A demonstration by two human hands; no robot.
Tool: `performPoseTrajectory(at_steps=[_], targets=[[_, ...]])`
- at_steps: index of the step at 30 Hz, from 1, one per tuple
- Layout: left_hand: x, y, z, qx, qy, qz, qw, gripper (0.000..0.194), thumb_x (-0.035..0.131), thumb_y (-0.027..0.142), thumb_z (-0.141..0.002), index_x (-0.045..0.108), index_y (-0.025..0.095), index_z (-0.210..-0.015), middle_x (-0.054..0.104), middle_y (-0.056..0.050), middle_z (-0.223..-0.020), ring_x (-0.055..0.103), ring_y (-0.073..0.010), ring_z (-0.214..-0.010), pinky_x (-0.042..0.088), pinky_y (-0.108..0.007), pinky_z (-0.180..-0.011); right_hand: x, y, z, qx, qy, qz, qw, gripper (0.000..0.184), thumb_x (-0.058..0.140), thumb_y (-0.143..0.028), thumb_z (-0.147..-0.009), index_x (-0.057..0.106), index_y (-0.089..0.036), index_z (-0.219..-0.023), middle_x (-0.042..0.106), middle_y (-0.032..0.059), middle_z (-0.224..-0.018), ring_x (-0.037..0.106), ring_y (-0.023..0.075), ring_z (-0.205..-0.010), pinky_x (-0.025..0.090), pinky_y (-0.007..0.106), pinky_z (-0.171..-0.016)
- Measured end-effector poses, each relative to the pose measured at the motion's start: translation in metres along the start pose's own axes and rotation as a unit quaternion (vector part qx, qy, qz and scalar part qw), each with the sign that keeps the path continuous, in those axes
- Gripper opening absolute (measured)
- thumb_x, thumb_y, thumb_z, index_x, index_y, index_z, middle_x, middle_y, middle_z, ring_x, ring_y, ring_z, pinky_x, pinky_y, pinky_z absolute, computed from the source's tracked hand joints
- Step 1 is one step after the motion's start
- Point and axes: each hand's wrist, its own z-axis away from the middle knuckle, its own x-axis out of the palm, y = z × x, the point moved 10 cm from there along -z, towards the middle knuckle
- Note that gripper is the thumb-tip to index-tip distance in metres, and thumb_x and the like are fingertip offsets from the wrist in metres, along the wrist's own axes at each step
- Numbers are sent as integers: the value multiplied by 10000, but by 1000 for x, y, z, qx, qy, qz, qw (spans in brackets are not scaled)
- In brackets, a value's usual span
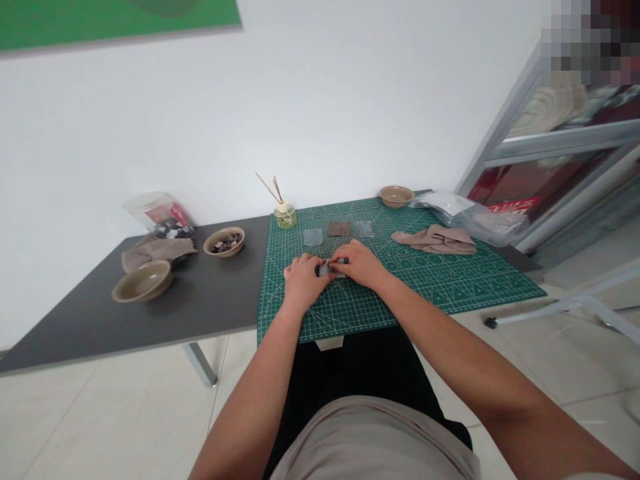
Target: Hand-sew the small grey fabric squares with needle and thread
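Note:
Both hands meet over the green cutting mat, around a small flat grey piece (324, 270) that my fingers partly cover. My left hand (305, 280) grips the piece's left side, thumb below and fingers above. My right hand (361, 264) has its thumb and fingertips pinched together on top of the piece; whatever they pinch is too small to make out. Just beyond my hands lie a bluish see-through square (313, 237), a brown square (339, 229) and another bluish see-through square (365, 229).
The cutting mat (430, 273) covers the table's right part. A reed diffuser (285, 216), a tan bowl (397, 195), a crumpled cloth (440, 240) and a plastic bag (475, 217) surround my work spot. Leftward are a bowl of dark bits (225, 242), another bowl (143, 283) and a tipped container (157, 208).

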Motion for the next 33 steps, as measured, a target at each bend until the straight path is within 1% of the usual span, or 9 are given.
performPoseTrajectory(at_steps=[5, 10, 14, 19, 23, 25, 28, 31, 33], targets=[[0, -1, 0, -2, 1, 2, 1000, 306, 619, 468, -836, 692, 289, -1072, 643, -45, -1163, 530, -280, -1124, 386, -446, -946, 5, -4, -1, -19, -29, -30, 999, 90, 672, -225, -864, 741, -228, -808, 753, -10, -876, 603, 168, -812, 329, 356, -837], [0, -1, 0, 0, -1, -2, 1000, 314, 637, 453, -826, 688, 292, -1090, 641, -45, -1185, 533, -282, -1132, 386, -440, -945, 5, -1, 0, -18, -23, -51, 998, 52, 727, -232, -812, 740, -231, -762, 745, -21, -835, 609, 157, -776, 344, 348, -838], [0, -1, 0, -3, -6, -9, 1000, 327, 642, 461, -824, 684, 302, -1106, 634, -41, -1197, 528, -282, -1142, 386, -441, -947, 4, -4, 0, -29, -22, -52, 998, 58, 715, -238, -822, 742, -233, -770, 742, -17, -855, 603, 158, -791, 348, 351, -839], [-1, 0, 0, 3, -3, 1, 1000, 323, 633, 476, -831, 687, 302, -1097, 639, -40, -1179, 529, -280, -1129, 392, -444, -938, 3, 3, 0, 4, 5, 0, 1000, 78, 686, -251, -840, 737, -223, -789, 719, 18, -863, 551, 190, -831, 354, 364, -840], [-1, 0, 0, 1, -5, 4, 1000, 329, 630, 474, -835, 685, 295, -1106, 637, -46, -1196, 526, -283, -1136, 390, -443, -940, -5, 12, 4, 47, 42, 20, 998, 85, 701, -209, -789, 696, -201, -704, 660, 34, -819, 522, 205, -854, 375, 346, -828], [0, 0, 0, -1, -7, 1, 1000, 335, 628, 471, -839, 679, 295, -1120, 636, -48, -1209, 524, -285, -1142, 387, -442, -940, -6, 12, 5, 50, 43, 17, 998, 111, 709, -193, -766, 669, -199, -663, 634, 29, -779, 515, 205, -843, 381, 332, -804], [0, 0, 0, -3, -7, -8, 1000, 323, 625, 467, -843, 680, 303, -1116, 636, -50, -1206, 523, -284, -1141, 385, -435, -939, -4, 5, 5, 24, 18, -3, 1000, 130, 717, -190, -766, 659, -204, -650, 645, 11, -752, 512, 189, -797, 377, 320, -781], [1, 0, 0, -2, -4, -15, 1000, 307, 625, 469, -843, 684, 301, -1092, 635, -46, -1187, 525, -278, -1136, 384, -432, -941, 2, -4, 2, -18, -17, -22, 999, 82, 701, -210, -814, 701, -214, -732, 690, -4, -792, 532, 173, -783, 362, 329, -806], [1, 0, 0, -1, -4, -19, 1000, 308, 629, 472, -838, 679, 300, -1089, 634, -41, -1183, 525, -275, -1136, 384, -434, -943, 6, -6, 0, -30, -26, -15, 999, 77, 678, -230, -847, 719, -220, -783, 704, -3, -824, 545, 170, -787, 350, 341, -822]])
